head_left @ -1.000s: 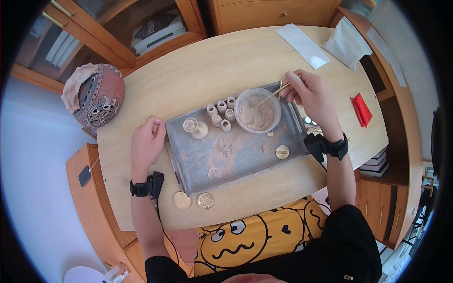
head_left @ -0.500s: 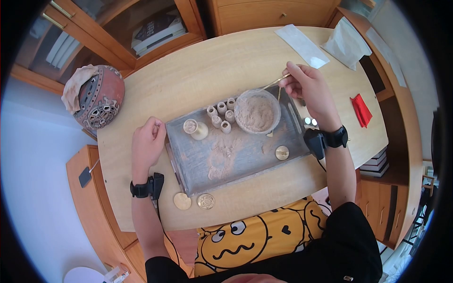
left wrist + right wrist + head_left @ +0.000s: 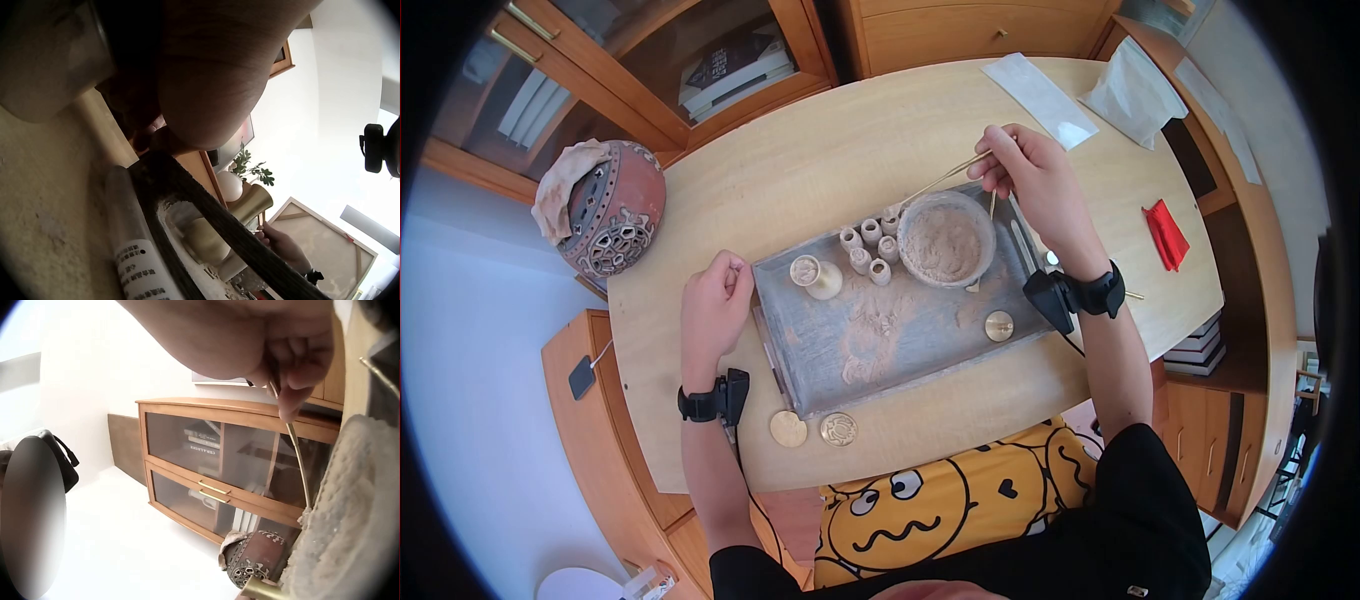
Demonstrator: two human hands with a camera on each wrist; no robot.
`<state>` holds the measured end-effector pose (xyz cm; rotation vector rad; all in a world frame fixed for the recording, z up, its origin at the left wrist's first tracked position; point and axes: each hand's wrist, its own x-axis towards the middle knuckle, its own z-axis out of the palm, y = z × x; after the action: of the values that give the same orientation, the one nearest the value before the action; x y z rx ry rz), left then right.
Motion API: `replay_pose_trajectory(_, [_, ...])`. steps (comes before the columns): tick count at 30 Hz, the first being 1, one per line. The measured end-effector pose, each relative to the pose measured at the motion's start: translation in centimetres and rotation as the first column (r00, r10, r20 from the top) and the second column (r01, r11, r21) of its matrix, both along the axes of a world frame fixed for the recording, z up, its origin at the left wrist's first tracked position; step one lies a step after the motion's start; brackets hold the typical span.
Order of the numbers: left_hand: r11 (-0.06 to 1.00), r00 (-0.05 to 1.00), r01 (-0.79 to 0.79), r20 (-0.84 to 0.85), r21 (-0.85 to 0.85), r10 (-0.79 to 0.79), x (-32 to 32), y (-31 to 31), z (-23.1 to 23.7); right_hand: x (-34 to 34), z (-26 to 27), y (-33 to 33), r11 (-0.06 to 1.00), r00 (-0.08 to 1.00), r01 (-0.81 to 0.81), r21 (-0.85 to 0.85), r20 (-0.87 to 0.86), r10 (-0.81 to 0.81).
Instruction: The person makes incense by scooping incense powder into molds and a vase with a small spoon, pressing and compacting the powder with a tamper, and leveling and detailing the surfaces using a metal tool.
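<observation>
My right hand (image 3: 1037,185) pinches a thin brass spoon (image 3: 950,174) and holds it past the back rim of a clear bowl (image 3: 992,250) of pinkish-brown powder (image 3: 940,240). A small clump of powder clings to the spoon tip (image 3: 305,516) in the right wrist view. In the head view the spoon points toward several little powdery bottles (image 3: 870,233) grouped left of the bowl. A brass vase (image 3: 826,284) with powder in its mouth stands farther left. My left hand (image 3: 715,305), fingers loosely curled, rests beside the left corner of the grey tray (image 3: 810,350).
On the tray lie scattered powder and a round brass piece (image 3: 999,325). Two brass discs (image 3: 788,428) lie in front of it. At the left stands a patterned red pot (image 3: 620,195). A red pouch (image 3: 1166,236) and a white bag (image 3: 1135,92) are on the right.
The spoon has come up out of the powder and swung left over the bowl's back rim toward the bottles. My right hand moved slightly up and left; my left hand stayed almost still.
</observation>
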<state>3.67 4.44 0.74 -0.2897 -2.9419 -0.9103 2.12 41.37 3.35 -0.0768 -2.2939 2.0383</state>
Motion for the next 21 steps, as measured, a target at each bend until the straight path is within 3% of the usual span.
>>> replay_pose_trajectory(11, [1.0, 1.0, -0.01, -0.013, 0.002, 0.01, 0.1, 0.0, -0.1, 2.3, 0.9, 2.2, 0.995, 0.985, 0.094, -0.014, -0.143, -0.095])
replay_pose_trajectory(15, [1.0, 1.0, 0.0, -0.014, 0.007, 0.0, 0.0, -0.1, -0.2, 2.5, 0.1, 3.3, 0.979, 0.985, 0.148, 0.137, -0.11, -0.133])
replay_pose_trajectory(17, [1.0, 1.0, 0.003, -0.013, 0.007, -0.003, 0.0, -0.1, -0.2, 2.7, 0.1, 2.7, 0.954, 0.997, 0.072, 0.29, -0.029, -0.066])
replay_pose_trajectory(21, [1.0, 1.0, 0.001, -0.004, 0.011, -0.001, 0.0, 0.0, -0.2, 3.0, 0.2, 1.7, 0.979, 0.994, -0.021, 0.2, 0.11, -0.001])
